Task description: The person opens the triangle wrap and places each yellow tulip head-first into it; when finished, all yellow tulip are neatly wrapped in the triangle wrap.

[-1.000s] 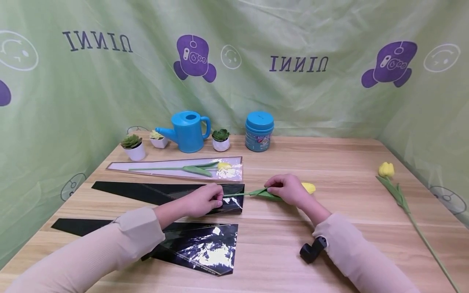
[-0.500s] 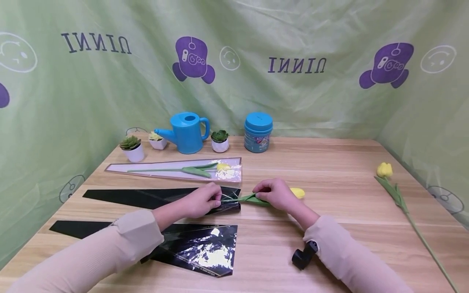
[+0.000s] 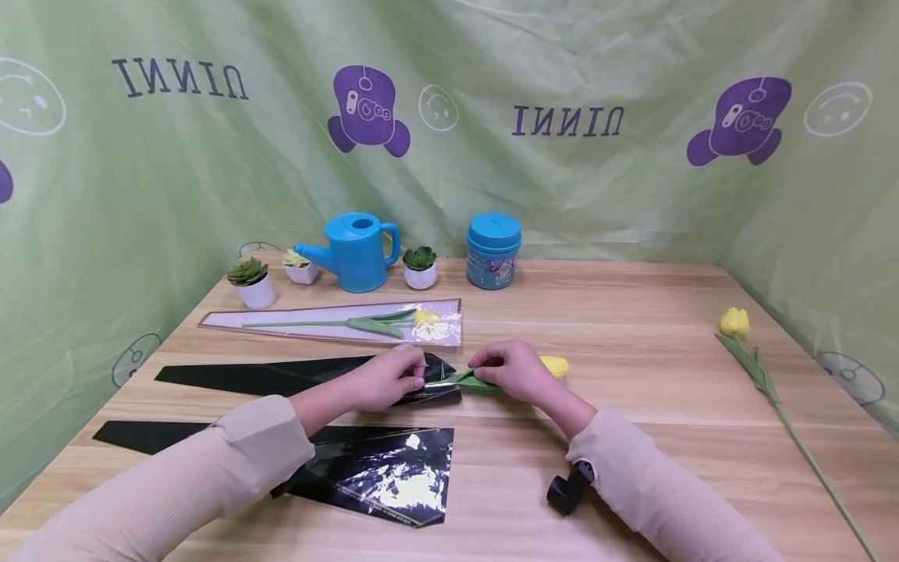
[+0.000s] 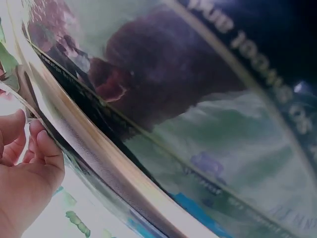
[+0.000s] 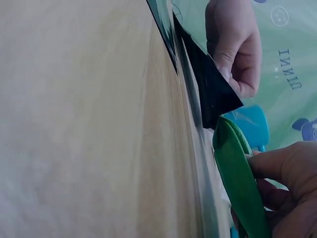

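Note:
In the head view my right hand (image 3: 516, 373) pinches a yellow artificial tulip (image 3: 555, 366) by its green leaves. Its stem end runs into the wide mouth of a black flower sleeve (image 3: 260, 376); how deep it reaches is hidden. My left hand (image 3: 385, 381) pinches that sleeve near its mouth, which stands lifted and parted in the right wrist view. There the tulip's green leaf (image 5: 237, 173) meets the sleeve's black edge (image 5: 215, 94). The left wrist view shows my left thumb and fingers (image 4: 47, 148) at the edge of the film.
Nearer me lies another black sleeve (image 3: 393, 476). Behind the hands is a packed tulip in a clear-fronted sleeve (image 3: 281, 318). A loose tulip (image 3: 734, 321) lies at the right. A watering can (image 3: 360, 254), a blue jar (image 3: 494, 251) and small potted succulents (image 3: 254, 285) line the back.
My right hand has moved left with the tulip, bringing its stem and lower leaves into the black sleeve. My left hand has stayed at the mouth, whose upper film now stands raised.

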{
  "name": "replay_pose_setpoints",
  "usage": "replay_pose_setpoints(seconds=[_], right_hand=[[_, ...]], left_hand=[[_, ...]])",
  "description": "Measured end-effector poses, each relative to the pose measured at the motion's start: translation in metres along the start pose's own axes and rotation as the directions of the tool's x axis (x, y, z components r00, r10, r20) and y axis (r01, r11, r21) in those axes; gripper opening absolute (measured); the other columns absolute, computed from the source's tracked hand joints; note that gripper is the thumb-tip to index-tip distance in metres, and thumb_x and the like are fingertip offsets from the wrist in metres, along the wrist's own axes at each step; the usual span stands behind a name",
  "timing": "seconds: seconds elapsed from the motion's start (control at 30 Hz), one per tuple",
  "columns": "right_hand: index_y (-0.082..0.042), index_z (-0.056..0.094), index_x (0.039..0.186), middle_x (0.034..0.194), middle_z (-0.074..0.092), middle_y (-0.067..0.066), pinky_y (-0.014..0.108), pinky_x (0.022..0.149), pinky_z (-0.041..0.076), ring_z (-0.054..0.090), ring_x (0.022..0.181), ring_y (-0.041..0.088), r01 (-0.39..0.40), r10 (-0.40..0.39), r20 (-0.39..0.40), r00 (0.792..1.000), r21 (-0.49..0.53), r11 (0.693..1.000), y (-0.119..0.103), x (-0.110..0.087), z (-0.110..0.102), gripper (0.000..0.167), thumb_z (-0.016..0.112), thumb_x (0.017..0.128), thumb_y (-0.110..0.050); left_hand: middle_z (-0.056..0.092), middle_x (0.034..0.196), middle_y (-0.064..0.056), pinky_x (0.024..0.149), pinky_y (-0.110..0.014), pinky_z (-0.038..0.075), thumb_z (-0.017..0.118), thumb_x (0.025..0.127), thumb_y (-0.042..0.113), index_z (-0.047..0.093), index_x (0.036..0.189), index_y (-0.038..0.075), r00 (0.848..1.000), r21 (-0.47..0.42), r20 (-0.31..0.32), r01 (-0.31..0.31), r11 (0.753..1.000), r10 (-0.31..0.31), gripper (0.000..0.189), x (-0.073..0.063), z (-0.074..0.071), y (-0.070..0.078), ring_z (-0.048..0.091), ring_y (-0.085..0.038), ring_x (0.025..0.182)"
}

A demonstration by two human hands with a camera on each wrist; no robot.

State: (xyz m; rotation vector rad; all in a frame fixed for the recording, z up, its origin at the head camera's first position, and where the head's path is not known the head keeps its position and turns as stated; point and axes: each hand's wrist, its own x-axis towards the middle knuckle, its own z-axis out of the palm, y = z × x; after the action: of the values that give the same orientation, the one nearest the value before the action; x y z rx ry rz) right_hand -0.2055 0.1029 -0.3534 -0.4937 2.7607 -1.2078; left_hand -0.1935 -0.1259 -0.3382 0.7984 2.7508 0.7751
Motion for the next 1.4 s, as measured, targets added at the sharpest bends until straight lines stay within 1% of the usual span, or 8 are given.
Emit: replay_pose_setpoints(seconds=[0.17, 0.33, 0.6, 0.73, 0.9, 1.07, 1.27, 1.4], right_hand=[[-0.011, 0.072, 0.090, 0.083, 0.067, -0.001, 0.027, 0.072, 0.045, 0.055, 0.077, 0.011, 0.001, -0.001, -0.008, 1.000, -0.028, 1.000, -0.004, 0.001, -0.001, 0.010, 0.068, 0.081, -0.007], [-0.010, 0.072, 0.090, 0.085, 0.067, 0.001, 0.028, 0.071, 0.045, 0.055, 0.078, 0.013, -0.023, 0.022, -0.019, 1.000, -0.052, 0.998, -0.007, 0.000, -0.006, 0.010, 0.067, 0.082, -0.007], [-0.009, 0.072, 0.091, 0.086, 0.066, 0.002, 0.028, 0.070, 0.045, 0.054, 0.077, 0.014, -0.055, 0.053, -0.037, 0.998, -0.069, 0.996, -0.001, -0.006, -0.014, 0.010, 0.066, 0.083, -0.005], [-0.008, 0.072, 0.090, 0.085, 0.066, 0.003, 0.028, 0.069, 0.045, 0.054, 0.076, 0.014, -0.052, 0.049, -0.049, 0.998, -0.062, 0.997, 0.001, -0.008, -0.016, 0.010, 0.066, 0.083, -0.005], [-0.009, 0.072, 0.090, 0.083, 0.067, 0.001, 0.027, 0.069, 0.045, 0.054, 0.076, 0.013, -0.027, 0.025, -0.040, 0.999, -0.055, 0.998, -0.003, -0.003, -0.009, 0.010, 0.068, 0.082, -0.006], [-0.009, 0.072, 0.087, 0.079, 0.066, 0.000, 0.025, 0.068, 0.044, 0.053, 0.074, 0.013, -0.021, 0.020, -0.038, 0.999, -0.022, 1.000, -0.006, 0.003, 0.003, 0.008, 0.070, 0.080, -0.006], [-0.009, 0.072, 0.083, 0.076, 0.064, -0.001, 0.025, 0.068, 0.043, 0.054, 0.073, 0.012, -0.074, 0.077, -0.041, 0.996, 0.078, 0.994, -0.007, 0.006, 0.016, 0.007, 0.072, 0.077, -0.005], [-0.009, 0.071, 0.085, 0.076, 0.064, -0.001, 0.025, 0.069, 0.044, 0.054, 0.073, 0.011, -0.087, 0.092, -0.039, 0.995, 0.108, 0.990, -0.008, 0.006, 0.019, 0.008, 0.071, 0.078, -0.006]], left_hand=[[0.047, 0.084, -0.001, 0.070, -0.031, 0.038, 0.058, 0.090, 0.009, 0.048, 0.079, 0.012, 1.000, 0.007, 0.007, 0.010, 1.000, -0.010, 0.015, 0.002, 0.000, -0.001, 0.046, -0.016, 0.080], [0.047, 0.084, -0.001, 0.070, -0.032, 0.038, 0.058, 0.090, 0.009, 0.048, 0.079, 0.012, 1.000, 0.021, 0.000, 0.013, 1.000, -0.013, 0.016, 0.004, 0.000, -0.001, 0.047, -0.017, 0.079], [0.047, 0.083, -0.002, 0.069, -0.031, 0.038, 0.059, 0.089, 0.008, 0.048, 0.077, 0.012, 0.999, 0.054, -0.004, 0.048, 0.997, -0.048, 0.017, 0.004, 0.000, -0.001, 0.047, -0.017, 0.077], [0.047, 0.083, -0.002, 0.069, -0.031, 0.038, 0.058, 0.089, 0.007, 0.047, 0.078, 0.011, 1.000, 0.059, 0.002, 0.015, 0.998, -0.015, 0.016, 0.004, -0.001, 0.000, 0.047, -0.017, 0.077], [0.047, 0.083, -0.002, 0.070, -0.031, 0.038, 0.058, 0.089, 0.007, 0.047, 0.078, 0.011, 1.000, 0.054, 0.004, -0.024, 0.998, 0.024, 0.016, 0.005, -0.001, 0.001, 0.046, -0.017, 0.078], [0.047, 0.082, -0.002, 0.069, -0.031, 0.038, 0.059, 0.089, 0.007, 0.048, 0.078, 0.011, 1.000, 0.048, 0.003, -0.030, 0.998, 0.030, 0.016, 0.006, 0.001, 0.002, 0.046, -0.016, 0.077], [0.048, 0.082, -0.001, 0.069, -0.031, 0.039, 0.059, 0.089, 0.007, 0.049, 0.078, 0.012, 1.000, 0.031, 0.016, -0.023, 0.999, 0.023, 0.016, 0.006, 0.005, 0.000, 0.047, -0.016, 0.076], [0.049, 0.083, 0.000, 0.070, -0.032, 0.039, 0.059, 0.089, 0.008, 0.049, 0.079, 0.013, 1.000, 0.029, 0.020, -0.018, 0.999, 0.017, 0.016, 0.006, 0.006, 0.000, 0.047, -0.017, 0.078]])
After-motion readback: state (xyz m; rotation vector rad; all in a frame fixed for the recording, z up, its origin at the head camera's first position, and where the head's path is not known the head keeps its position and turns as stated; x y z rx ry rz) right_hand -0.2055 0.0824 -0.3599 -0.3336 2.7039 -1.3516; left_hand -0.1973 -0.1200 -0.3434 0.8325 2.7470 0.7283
